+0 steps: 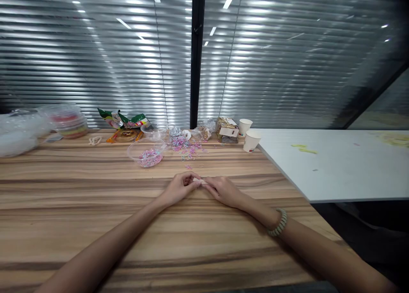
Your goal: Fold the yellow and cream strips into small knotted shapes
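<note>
My left hand (179, 188) and my right hand (224, 190) meet over the middle of the wood-grain table (179, 242). Between their fingertips they pinch a small off-white piece (198, 181); fingers cover much of it, and I cannot make out its kind. Both hands are closed on it, the left at one end and the right at the other. Just beyond them lie small pink and bluish loop-like bits (188, 166). More such bits fill a clear round plastic tub (132, 150) farther back on the left.
Along the back stand two paper cups (252, 140), a gold-and-white package (228, 129), a green snack bag (128, 120) and stacked clear containers (65, 120). Pale twisted pieces (95, 140) lie at the left. Yellow strips (303, 149) rest on the white table (345, 173). Blinds rise behind.
</note>
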`<state>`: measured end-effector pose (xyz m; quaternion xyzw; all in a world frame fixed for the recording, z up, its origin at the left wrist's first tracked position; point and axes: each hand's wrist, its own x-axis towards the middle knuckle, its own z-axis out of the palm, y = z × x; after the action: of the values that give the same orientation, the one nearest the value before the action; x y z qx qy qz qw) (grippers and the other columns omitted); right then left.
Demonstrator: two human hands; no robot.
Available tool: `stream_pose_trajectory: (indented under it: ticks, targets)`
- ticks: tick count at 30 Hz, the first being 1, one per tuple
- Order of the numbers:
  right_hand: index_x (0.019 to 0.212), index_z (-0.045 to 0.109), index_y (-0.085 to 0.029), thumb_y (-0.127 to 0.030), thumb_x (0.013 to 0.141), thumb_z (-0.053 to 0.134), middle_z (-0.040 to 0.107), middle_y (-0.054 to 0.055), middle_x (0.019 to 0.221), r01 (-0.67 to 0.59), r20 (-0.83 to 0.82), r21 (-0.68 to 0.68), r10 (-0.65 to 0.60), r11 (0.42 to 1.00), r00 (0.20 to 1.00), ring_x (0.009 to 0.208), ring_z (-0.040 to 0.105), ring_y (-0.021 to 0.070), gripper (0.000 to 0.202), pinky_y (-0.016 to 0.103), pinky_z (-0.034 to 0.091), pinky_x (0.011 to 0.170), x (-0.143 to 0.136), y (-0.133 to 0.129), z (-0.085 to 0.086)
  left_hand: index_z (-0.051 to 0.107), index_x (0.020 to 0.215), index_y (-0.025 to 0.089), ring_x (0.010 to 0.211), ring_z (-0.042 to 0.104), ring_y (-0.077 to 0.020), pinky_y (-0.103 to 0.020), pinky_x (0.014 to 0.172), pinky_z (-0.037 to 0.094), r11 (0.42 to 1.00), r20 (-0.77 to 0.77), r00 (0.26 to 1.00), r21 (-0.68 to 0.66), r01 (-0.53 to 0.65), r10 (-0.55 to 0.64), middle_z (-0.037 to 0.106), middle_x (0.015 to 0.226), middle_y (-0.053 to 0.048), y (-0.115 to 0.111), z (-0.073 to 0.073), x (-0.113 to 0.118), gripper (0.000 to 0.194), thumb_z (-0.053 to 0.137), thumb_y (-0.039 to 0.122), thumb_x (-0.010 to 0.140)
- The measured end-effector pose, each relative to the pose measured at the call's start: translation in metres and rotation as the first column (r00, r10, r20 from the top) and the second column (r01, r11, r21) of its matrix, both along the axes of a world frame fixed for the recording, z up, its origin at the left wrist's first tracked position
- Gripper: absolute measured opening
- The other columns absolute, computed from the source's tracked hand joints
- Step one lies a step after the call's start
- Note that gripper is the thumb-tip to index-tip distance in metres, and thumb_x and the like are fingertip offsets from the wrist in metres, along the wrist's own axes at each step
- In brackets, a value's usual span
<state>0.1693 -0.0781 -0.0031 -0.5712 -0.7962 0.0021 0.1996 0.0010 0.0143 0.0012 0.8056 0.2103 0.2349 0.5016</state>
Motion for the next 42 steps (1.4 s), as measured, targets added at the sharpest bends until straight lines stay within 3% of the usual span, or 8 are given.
stream_pose_trajectory:
  ticks: [8,13,20,26,31,34,38,42]
  targets:
    - [0.102,0.056,-0.017,-0.027,0.089,0.034,0.066,0.007,0.080,0.016,-0.007,0.040,-0.016,0.999,1.000,0.065,0.058,0.0159,0.027,0.023,0.038,0.059,-0.001,0.000,-0.003,0.061,0.084,0.012,0.065,0.053,-0.0129,-0.024,0.062,0.041,1.000,-0.032,0.999,0.007,-0.011,0.011,0.061,0.070,-0.004,0.000,0.003,0.000,0.027,0.051,0.036,0.076]
    - [0.109,0.052,-0.019,-0.030,0.086,0.042,0.063,0.007,0.098,-0.007,-0.286,0.036,0.017,0.999,0.958,0.084,0.059,0.0180,0.027,0.027,0.042,0.072,-0.001,0.000,0.001,0.060,0.082,0.011,0.069,0.054,-0.0138,-0.025,0.066,0.042,0.998,-0.007,1.000,-0.064,0.017,-0.018,0.060,0.071,-0.004,0.000,0.004,0.001,0.026,0.054,0.035,0.075]
    - [0.087,0.056,-0.015,-0.041,0.075,0.056,0.059,0.001,0.067,-0.122,-0.785,-0.214,-0.096,0.969,0.613,0.048,0.052,0.0105,0.028,0.023,0.042,0.047,0.002,0.005,0.004,0.060,0.080,0.013,0.074,0.056,-0.0143,-0.025,0.068,0.043,0.991,-0.007,0.996,-0.099,0.086,-0.087,0.062,0.078,-0.005,-0.002,0.003,0.000,0.028,0.056,0.039,0.073]
    - [0.083,0.058,-0.014,-0.042,0.072,0.059,0.054,-0.001,0.058,-0.237,-0.915,-0.246,-0.145,0.940,0.378,0.047,0.046,0.0086,0.030,0.022,0.038,0.047,-0.005,0.005,0.006,0.058,0.076,0.013,0.066,0.053,-0.0116,-0.023,0.061,0.042,0.995,-0.053,0.994,0.030,0.096,-0.095,0.059,0.070,-0.003,-0.005,0.003,-0.001,0.026,0.054,0.038,0.075]
    - [0.062,0.053,-0.014,-0.044,0.076,0.054,0.048,-0.002,0.054,-0.198,-0.933,-0.209,-0.134,0.958,0.335,0.049,0.042,0.0082,0.033,0.022,0.034,0.050,-0.007,0.008,0.006,0.057,0.093,0.014,0.074,0.055,-0.0128,-0.025,0.069,0.045,0.996,0.031,0.998,0.071,0.053,-0.056,0.061,0.083,-0.005,-0.004,-0.001,0.000,0.028,0.058,0.033,0.072]
    - [0.063,0.052,-0.015,-0.047,0.077,0.051,0.043,-0.004,0.051,-0.154,-0.938,-0.221,-0.167,0.963,0.304,0.047,0.037,0.0081,0.035,0.022,0.029,0.047,-0.004,0.011,0.003,0.053,0.103,0.015,0.082,0.056,-0.0155,-0.029,0.075,0.046,0.991,0.094,0.992,0.093,-0.093,0.085,0.060,0.091,-0.007,0.001,-0.007,0.000,0.041,0.064,0.030,0.067]
    - [0.064,0.053,-0.015,-0.050,0.076,0.050,0.039,-0.004,0.049,-0.101,-0.918,-0.241,-0.193,0.965,0.345,0.045,0.032,0.0082,0.037,0.022,0.024,0.045,-0.003,0.012,0.000,0.054,0.104,0.016,0.089,0.055,-0.0193,-0.032,0.075,0.047,0.930,0.071,0.952,0.200,-0.308,0.299,0.057,0.098,-0.008,0.009,-0.014,-0.003,0.042,0.065,0.027,0.065]
    - [0.061,0.052,-0.016,-0.054,0.075,0.049,0.047,0.000,0.057,-0.082,-0.902,-0.216,-0.167,0.973,0.398,0.052,0.041,0.0106,0.041,0.023,0.032,0.049,-0.005,0.011,0.000,0.056,0.103,0.018,0.095,0.052,-0.0208,-0.036,0.082,0.043,0.863,0.020,0.936,0.380,-0.332,0.351,0.056,0.100,-0.008,0.009,-0.012,-0.004,0.035,0.061,0.023,0.069]
